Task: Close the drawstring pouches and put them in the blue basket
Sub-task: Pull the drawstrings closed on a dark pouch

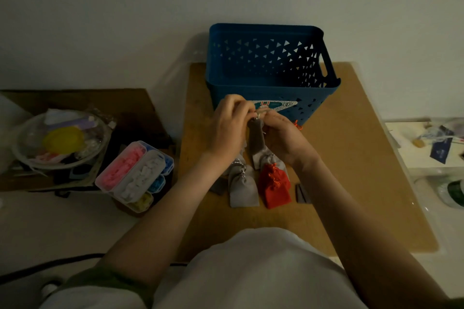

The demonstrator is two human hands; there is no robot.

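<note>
Fingers of our left hand (229, 123) and right hand (285, 137) pinched the cords (258, 116), the seemingly soft, light pouch (257, 144) hanging below.

The basket (233, 90) is set at twelve o'clock on the bench (351, 158), a pouch (256, 140) held just before it. Other pouches (242, 188) are laid at six o'clock of it; a compartment box (135, 175) and a bowl (25, 158) are placed at nine o'clock.
</note>
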